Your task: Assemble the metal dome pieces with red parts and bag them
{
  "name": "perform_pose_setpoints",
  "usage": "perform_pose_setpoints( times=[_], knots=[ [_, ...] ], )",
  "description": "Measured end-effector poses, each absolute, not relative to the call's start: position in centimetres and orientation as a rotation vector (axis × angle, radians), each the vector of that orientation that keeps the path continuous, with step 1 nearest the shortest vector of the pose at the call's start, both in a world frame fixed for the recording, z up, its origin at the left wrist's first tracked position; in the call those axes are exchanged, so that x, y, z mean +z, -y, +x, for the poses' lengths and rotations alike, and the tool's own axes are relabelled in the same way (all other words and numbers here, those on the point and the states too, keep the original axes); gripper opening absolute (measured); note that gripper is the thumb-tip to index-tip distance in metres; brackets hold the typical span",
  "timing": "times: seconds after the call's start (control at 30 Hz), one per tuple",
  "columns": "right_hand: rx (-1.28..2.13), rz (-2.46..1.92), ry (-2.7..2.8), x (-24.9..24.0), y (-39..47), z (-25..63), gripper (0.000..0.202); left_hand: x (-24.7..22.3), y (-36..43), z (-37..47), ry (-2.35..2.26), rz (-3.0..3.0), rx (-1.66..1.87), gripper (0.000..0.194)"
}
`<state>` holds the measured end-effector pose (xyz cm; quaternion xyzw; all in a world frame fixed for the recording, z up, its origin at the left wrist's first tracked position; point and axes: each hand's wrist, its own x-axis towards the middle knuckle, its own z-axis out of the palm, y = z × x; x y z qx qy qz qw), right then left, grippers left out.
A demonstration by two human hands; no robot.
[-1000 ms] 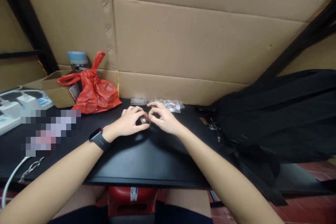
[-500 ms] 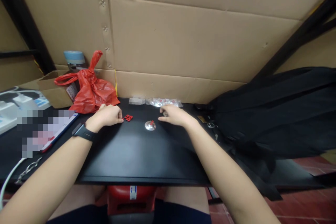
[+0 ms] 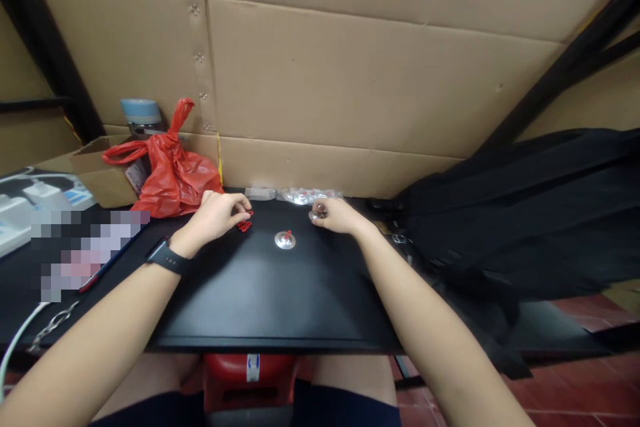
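My left hand [image 3: 220, 215] is at the small heap of red cords [image 3: 244, 226], thumb and forefinger curled together with a bit of red cord at their tips. My right hand [image 3: 337, 215] grips a small silvery metal disc [image 3: 315, 215], which looks like a finger cymbal; the fingers partly cover it. Between the hands, a domed metal cymbal [image 3: 285, 241] with a red cord loop at its centre lies on the black tabletop [image 3: 280, 300]. Behind my right hand lie clear plastic packets [image 3: 303, 197] with shiny discs inside.
A red plastic bag [image 3: 175, 173] and a cardboard box [image 3: 103, 180] stand at the back left, near a phone [image 3: 107, 253] and white plugs [image 3: 47, 197]. A black bag [image 3: 520, 207] fills the right side. A cardboard wall [image 3: 350, 80] rises behind.
My left hand has moved right onto the red cords and its fingers have pinched. My right hand has closed on the metal disc and shifted slightly right.
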<state>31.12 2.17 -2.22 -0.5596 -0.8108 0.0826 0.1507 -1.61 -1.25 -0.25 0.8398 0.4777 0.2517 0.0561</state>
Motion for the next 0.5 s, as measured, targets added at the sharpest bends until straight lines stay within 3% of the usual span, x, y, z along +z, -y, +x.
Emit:
perform_pose_setpoints(
  times=[0.23,0.5],
  knots=[
    [0.525,-1.081,2.132,-1.1,0.5,26.8,0.032,0.1,2.4,0.2,-1.571,2.455,0.961,0.019],
    [0.568,-0.822,1.872,-1.2,3.4,22.2,0.033,0.5,2.9,0.7,-1.454,2.27,1.161,0.025]
  ],
)
